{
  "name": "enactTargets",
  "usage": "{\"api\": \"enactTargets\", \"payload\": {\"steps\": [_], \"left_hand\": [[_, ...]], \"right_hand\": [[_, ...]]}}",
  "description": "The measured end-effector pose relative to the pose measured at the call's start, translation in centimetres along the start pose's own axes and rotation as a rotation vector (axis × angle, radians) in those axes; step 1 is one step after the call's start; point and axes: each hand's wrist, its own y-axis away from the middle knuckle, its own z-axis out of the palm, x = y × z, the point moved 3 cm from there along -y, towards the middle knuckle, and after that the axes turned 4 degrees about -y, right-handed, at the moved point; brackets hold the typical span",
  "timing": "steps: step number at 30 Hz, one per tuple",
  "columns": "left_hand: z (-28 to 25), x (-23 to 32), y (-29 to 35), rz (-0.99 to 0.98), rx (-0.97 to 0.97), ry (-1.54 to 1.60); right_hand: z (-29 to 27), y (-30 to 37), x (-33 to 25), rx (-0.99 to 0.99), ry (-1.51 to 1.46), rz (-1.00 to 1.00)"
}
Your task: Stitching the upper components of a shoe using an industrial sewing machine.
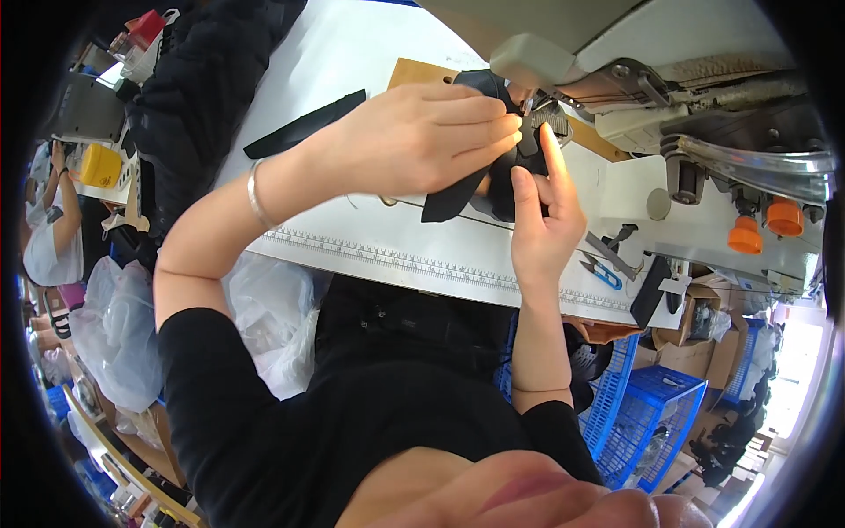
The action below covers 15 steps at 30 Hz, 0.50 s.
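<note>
A black fabric piece [453,199] lies under the presser foot area of a sewing machine [607,84], and part of it hangs toward me. My left hand [422,141] reaches over this piece with its fingers together and bent down onto it, its thumb hidden underneath. Close by on the right, my right hand [550,211] has its index finger stretched up beside the needle area. Its thumb is apart from that finger, next to the fabric, and its other fingers are curled. Lamp light falls on the fingertips of both hands.
Along the front of the white table [352,227] runs a ruler strip [387,257]. Blue thread snips [602,271] lie to the right. A black strip [304,121] and a heap of black garments [207,97] are at the left. Blue crates [651,414] stand below right.
</note>
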Motion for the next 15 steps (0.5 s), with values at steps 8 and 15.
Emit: {"api": "enactTargets", "payload": {"steps": [8,15], "left_hand": [[-2.5,2.8,-1.9,-0.440,-0.145,0.340],[3.1,5.5,-2.4,-0.493,0.296,-0.345]], "right_hand": [[0.9,0.2,0.5,0.061,-0.028,0.000],[1.2,0.3,1.0,0.050,-0.043,-0.015]]}}
